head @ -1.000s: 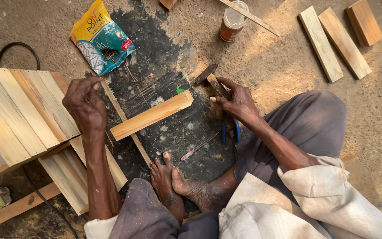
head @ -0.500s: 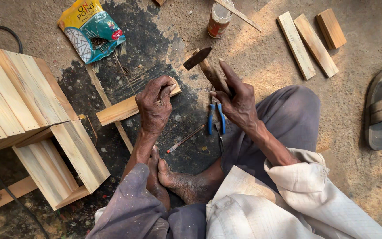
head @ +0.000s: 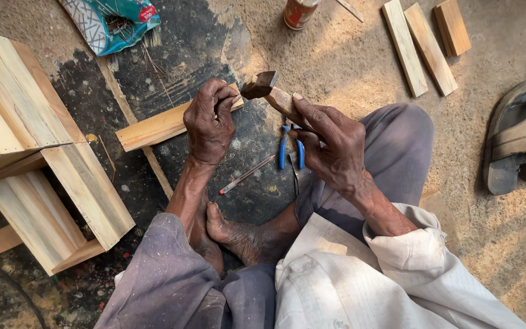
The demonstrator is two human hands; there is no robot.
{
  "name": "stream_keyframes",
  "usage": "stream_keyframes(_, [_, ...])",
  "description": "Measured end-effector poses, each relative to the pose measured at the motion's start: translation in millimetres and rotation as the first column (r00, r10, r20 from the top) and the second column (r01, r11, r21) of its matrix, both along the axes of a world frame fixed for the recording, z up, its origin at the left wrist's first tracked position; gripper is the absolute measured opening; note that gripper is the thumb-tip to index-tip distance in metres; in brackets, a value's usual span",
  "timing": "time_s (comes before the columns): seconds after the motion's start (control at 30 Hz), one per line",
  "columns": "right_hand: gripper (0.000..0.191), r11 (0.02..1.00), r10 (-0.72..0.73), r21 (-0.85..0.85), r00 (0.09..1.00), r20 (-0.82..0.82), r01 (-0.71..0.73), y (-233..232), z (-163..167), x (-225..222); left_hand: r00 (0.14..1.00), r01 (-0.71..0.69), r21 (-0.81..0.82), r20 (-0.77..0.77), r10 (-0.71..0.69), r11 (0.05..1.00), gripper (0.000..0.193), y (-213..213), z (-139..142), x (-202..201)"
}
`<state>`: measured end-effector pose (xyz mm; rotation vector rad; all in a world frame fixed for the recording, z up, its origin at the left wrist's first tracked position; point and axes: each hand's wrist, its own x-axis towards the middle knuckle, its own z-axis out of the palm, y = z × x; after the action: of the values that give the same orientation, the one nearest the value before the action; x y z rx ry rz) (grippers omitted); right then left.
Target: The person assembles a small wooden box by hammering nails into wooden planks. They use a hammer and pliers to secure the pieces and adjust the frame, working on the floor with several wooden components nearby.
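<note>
My left hand (head: 209, 122) rests on the right end of a short wooden batten (head: 153, 127) lying on the dark floor, fingers pinched together as if around a small nail, which I cannot make out. My right hand (head: 331, 141) grips the wooden handle of a hammer (head: 266, 88), its dark head raised just right of my left fingers. Blue-handled pliers (head: 290, 149) and a pen (head: 246, 174) lie on the floor between my hands. My bare feet (head: 238, 234) are tucked below them.
A wooden box frame (head: 38, 158) stands at the left. A bag of nails (head: 114, 21) with loose nails lies at the top left, a can (head: 299, 12) at the top. Three wood strips (head: 424, 39) lie top right, and a sandal (head: 515, 134) at the right.
My left hand moved from the box frame to the batten's end. My right hand lifted the hammer off the floor and brought it beside the left fingers. The view shifted right.
</note>
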<state>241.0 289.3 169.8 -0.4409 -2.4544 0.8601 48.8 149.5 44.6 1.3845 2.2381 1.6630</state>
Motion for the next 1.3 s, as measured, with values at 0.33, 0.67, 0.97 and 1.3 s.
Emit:
stream_keyframes(0.33, [0.057, 0.983, 0.005, 0.18, 0.996, 0.087, -0.021, -5.9, 2.0, -12.1, 0.997, -0.018, 0.015, -0.077, 0.019, 1.0, 0.039, 3.3, 5.7, 1.3])
stream_keyframes(0.67, [0.054, 0.98, 0.047, 0.192, 0.998, 0.047, -0.055, -8.1, 4.7, -7.8, 0.995, -0.035, -0.032, -0.094, 0.032, 0.999, 0.041, 1.3, 6.7, 4.0])
stream_keyframes(0.97, [0.052, 0.968, 0.008, 0.249, 0.996, 0.087, -0.03, -10.1, 9.9, -8.7, 0.997, -0.05, -0.094, -0.057, 0.045, 0.994, 0.033, 0.1, 17.7, 3.1])
stream_keyframes(1.3, [0.057, 0.967, 0.038, 0.253, 0.996, -0.085, -0.015, -2.8, 23.0, 3.4, 0.968, 0.057, -0.145, -0.233, -0.09, 0.988, 0.057, 2.1, 36.9, -5.7])
